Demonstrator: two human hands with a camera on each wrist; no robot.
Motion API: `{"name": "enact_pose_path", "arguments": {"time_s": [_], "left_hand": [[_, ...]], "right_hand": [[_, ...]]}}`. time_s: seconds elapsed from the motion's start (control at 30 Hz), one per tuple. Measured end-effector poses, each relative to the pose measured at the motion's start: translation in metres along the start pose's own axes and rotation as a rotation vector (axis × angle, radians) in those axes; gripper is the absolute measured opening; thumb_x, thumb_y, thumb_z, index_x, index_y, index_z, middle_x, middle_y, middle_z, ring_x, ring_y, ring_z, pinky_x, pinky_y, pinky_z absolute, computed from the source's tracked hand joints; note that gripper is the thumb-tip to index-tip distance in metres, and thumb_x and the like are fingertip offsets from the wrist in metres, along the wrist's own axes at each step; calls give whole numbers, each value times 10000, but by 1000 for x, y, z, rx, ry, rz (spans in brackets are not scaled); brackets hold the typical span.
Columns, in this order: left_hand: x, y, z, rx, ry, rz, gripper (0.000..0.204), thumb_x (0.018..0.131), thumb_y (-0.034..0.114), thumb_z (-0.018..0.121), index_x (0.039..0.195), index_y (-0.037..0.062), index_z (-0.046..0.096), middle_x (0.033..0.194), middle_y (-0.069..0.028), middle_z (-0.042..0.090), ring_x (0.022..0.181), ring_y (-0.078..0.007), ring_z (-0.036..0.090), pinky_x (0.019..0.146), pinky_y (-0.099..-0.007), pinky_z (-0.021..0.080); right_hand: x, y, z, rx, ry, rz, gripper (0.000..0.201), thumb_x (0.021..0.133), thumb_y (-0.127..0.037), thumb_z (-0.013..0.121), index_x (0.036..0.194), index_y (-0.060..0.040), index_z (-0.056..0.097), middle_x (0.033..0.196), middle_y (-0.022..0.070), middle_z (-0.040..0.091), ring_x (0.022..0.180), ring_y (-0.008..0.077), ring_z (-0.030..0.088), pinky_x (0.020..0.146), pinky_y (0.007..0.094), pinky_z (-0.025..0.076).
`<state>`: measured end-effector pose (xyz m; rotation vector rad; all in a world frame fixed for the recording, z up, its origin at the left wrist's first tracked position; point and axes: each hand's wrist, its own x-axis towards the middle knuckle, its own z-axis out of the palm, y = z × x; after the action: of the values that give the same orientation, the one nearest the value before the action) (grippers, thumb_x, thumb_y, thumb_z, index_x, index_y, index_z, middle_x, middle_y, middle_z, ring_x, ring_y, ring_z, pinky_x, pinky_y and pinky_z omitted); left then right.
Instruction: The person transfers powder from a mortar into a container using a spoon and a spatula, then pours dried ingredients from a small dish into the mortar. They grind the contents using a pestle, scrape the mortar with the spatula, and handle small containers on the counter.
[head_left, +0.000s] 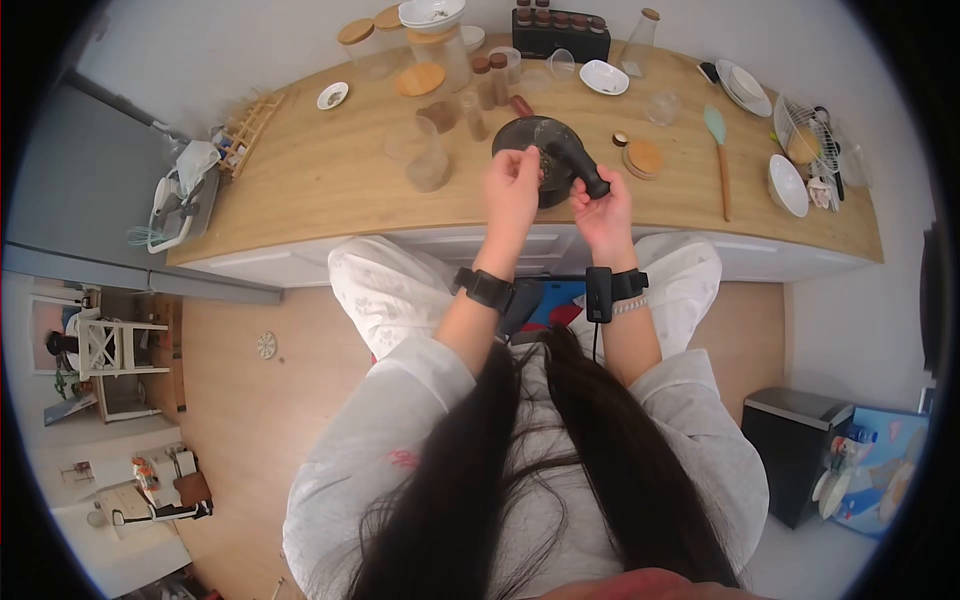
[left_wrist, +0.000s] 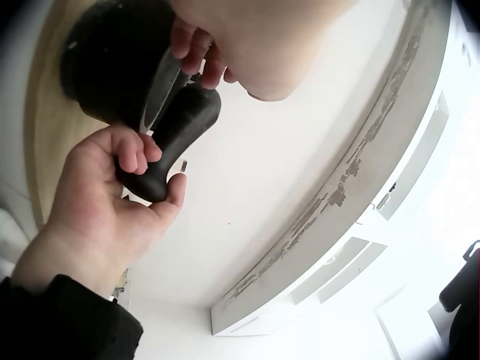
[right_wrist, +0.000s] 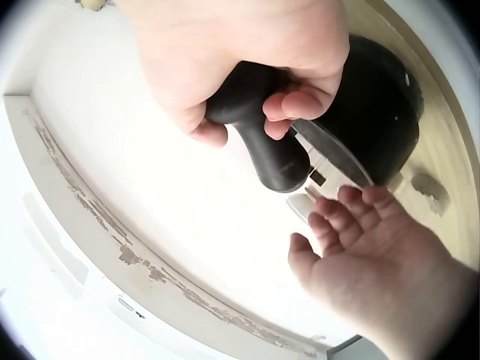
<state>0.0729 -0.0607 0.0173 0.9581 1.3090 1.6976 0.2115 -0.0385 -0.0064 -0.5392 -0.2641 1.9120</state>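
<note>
A black mortar point(head_left: 517, 130) stands near the counter's front edge, with small greenish bits inside. My right hand point(head_left: 606, 205) grips a black pestle point(head_left: 574, 160) near one end, at the mortar's right side. In the right wrist view that hand point(right_wrist: 255, 45) wraps its fingers round the pestle point(right_wrist: 274, 150). My left hand point(head_left: 512, 195) is over the mortar's near left part, its fingers loosely bent. In the right wrist view, the left hand point(right_wrist: 382, 262) shows a bare palm, with fingertips right by the mortar's rim; nothing shows in it.
Left of the mortar stand a clear glass point(head_left: 428, 170) and spice bottles point(head_left: 499, 80). A jar with a wooden lid point(head_left: 643, 157) and a spatula point(head_left: 722, 165) lie to the right. White dishes point(head_left: 604, 77) and a black spice rack point(head_left: 560, 42) are at the back.
</note>
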Motion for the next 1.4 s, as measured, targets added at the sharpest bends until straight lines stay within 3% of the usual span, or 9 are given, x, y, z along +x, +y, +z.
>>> {"name": "enact_pose_path", "arguments": {"time_s": [0.2,0.3,0.37,0.47,0.63,0.73,0.83,0.9,1.4], "left_hand": [[-9,37,8,-9,-221,-300,300,812,250,685,817,-22,557,683,-68,604,630,-107,573,573,-243,461],[0,25,22,-186,-135,45,253,785,169,694,847,-28,548,691,-79,609,628,-134,598,552,-266,481],[3,35,17,-238,-160,-82,217,768,116,678,856,-30,543,697,-84,611,626,-140,603,545,-269,486],[13,34,4,-244,-197,-159,170,732,23,634,861,-32,538,701,-86,611,600,-146,601,527,-269,488],[18,39,-26,-25,-295,-167,193,677,-39,576,867,-40,540,667,-74,590,496,-146,566,471,-273,469],[21,23,-53,162,-301,-183,148,682,-18,597,817,-28,537,651,-74,574,498,-145,564,462,-285,474],[15,15,-62,288,-296,-198,176,667,9,595,832,-39,554,609,-67,573,466,-138,556,435,-274,441],[12,10,-64,315,-287,-201,215,656,33,594,853,-49,566,580,-66,574,442,-134,551,418,-269,417],[10,6,-62,411,-383,-216,210,685,0,582,890,-41,560,641,-27,547,470,-95,527,420,-246,411]], "right_hand": [[-18,13,28,-16,-202,15,180,871,-225,541,941,-60,524,740,62,563,639,130,500,536,261,402],[-36,30,60,-175,-59,-137,175,892,-237,539,946,-71,535,826,27,569,738,109,524,585,250,419],[-39,25,61,-284,-157,-132,182,900,-260,553,972,-92,552,906,3,572,816,80,529,627,233,425],[-31,1,49,-1030,-261,-216,245,872,-300,600,969,-75,603,849,-7,622,738,56,535,611,210,413],[-4,-107,-25,-1184,317,-550,255,843,-285,606,954,-57,640,823,16,646,713,79,546,628,225,426],[15,-195,-106,-1650,744,-827,480,813,-428,573,1058,-18,617,928,151,655,880,276,620,764,341,470],[29,-241,-155,-2055,1142,-807,567,793,-498,544,1073,-10,619,1023,206,628,989,346,585,836,408,455],[17,-246,-144,-2267,1297,-346,561,809,-490,520,1065,-2,624,1068,207,613,1033,367,555,870,437,442],[51,-266,-213,-1955,890,-647,330,764,-207,597,979,41,632,804,225,649,808,374,631,734,416,492]]}}
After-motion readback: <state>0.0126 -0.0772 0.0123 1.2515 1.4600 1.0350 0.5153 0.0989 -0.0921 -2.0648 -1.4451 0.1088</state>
